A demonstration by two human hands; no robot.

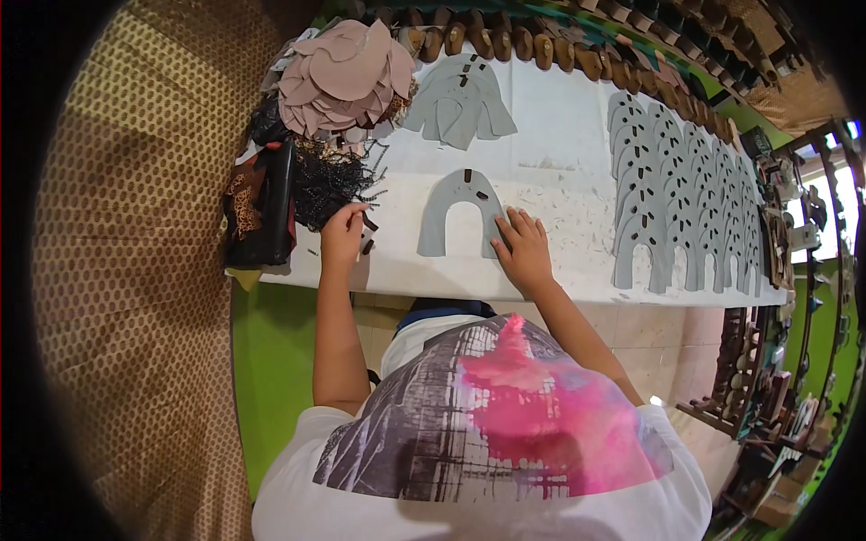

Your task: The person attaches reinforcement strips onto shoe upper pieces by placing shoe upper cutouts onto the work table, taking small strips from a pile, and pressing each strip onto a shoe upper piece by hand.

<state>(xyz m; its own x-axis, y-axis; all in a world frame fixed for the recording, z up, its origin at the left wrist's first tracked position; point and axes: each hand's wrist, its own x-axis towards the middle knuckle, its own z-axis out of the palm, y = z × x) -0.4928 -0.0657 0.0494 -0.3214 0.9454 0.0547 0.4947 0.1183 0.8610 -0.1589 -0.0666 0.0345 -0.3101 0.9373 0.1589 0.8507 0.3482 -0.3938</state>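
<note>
In front of me on the white table lies a grey U-shaped cut piece (438,209), like a shoe upper, with small dark tabs on its curved top. My right hand (525,252) lies with fingers stretched out, the fingertips on the right leg of that piece. My left hand (342,236) is closed at the near edge of a tangled heap of thin black strips (327,180). Its fingertips are pinched together, and I cannot make out what is in them. Small dark tabs (368,246) lie just beside it.
A stack of pinkish cut pieces (347,72) stands at the far left. Grey pieces (460,104) are fanned out behind, and overlapping rows of tabbed grey pieces (645,203) cover the right. Brown shoe lasts (523,43) line the back edge. A black bag-like object (275,203) sits left.
</note>
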